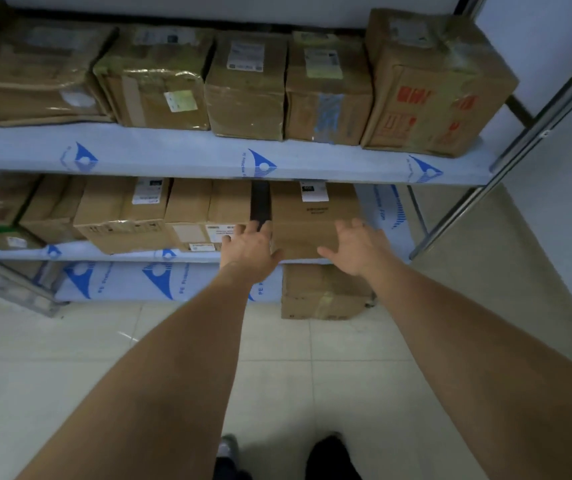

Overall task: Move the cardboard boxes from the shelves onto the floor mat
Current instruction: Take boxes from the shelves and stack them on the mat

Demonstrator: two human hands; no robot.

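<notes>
Both hands reach, fingers spread, for the rightmost cardboard box (312,223) on the middle shelf (111,249). The left hand (251,252) seems to touch its left edge; the right hand (357,247) holds nothing. Lifted off-balance, the box could tip and drop onto the box below (322,292).

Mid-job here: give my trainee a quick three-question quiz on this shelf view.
1. True or false: the left hand and right hand have lifted the box off the middle shelf.
2. How many boxes stand on the top shelf?
3. Where is the lowest box? A) below the middle shelf B) on the top shelf

Key: 1 false, it sits on the shelf; 2 five; 3 A.
</notes>
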